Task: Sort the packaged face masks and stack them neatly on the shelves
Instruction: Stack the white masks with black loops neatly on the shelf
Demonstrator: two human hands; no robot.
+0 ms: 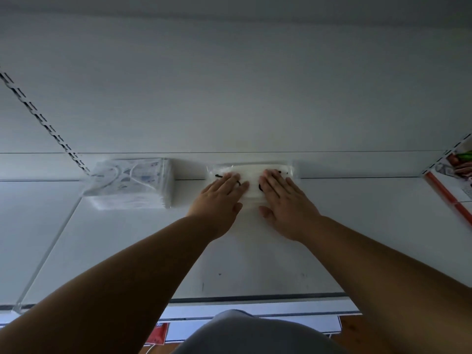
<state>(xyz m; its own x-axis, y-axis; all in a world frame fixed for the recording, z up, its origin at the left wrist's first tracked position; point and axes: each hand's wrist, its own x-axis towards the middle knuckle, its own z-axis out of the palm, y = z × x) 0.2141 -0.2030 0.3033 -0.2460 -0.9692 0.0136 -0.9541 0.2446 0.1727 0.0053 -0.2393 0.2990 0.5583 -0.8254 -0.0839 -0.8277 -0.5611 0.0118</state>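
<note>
Nearest: grey clothing [255, 335] of the person fills the bottom edge, with both bare forearms reaching forward over a white shelf [255, 261].
Left hand [219, 198]: flat, palm down, fingers straight, pressing on the left part of a clear pack.
Right hand [284, 198]: flat, palm down, fingers straight, pressing on the right part of the same pack.
Mask pack [251, 172]: a clear wrapper holding white masks with black ear loops, lying flat at the back of the shelf against the white back panel [229, 85].
Stack [130, 183]: clear packets of pale, blue-printed masks piled on the shelf, to the left of the pressed pack and apart from it.
Divider [48, 251]: a clear strip running front to back, ending near the stack's left front corner.
Far right: a printed card [457, 172] with an orange edge.
</note>
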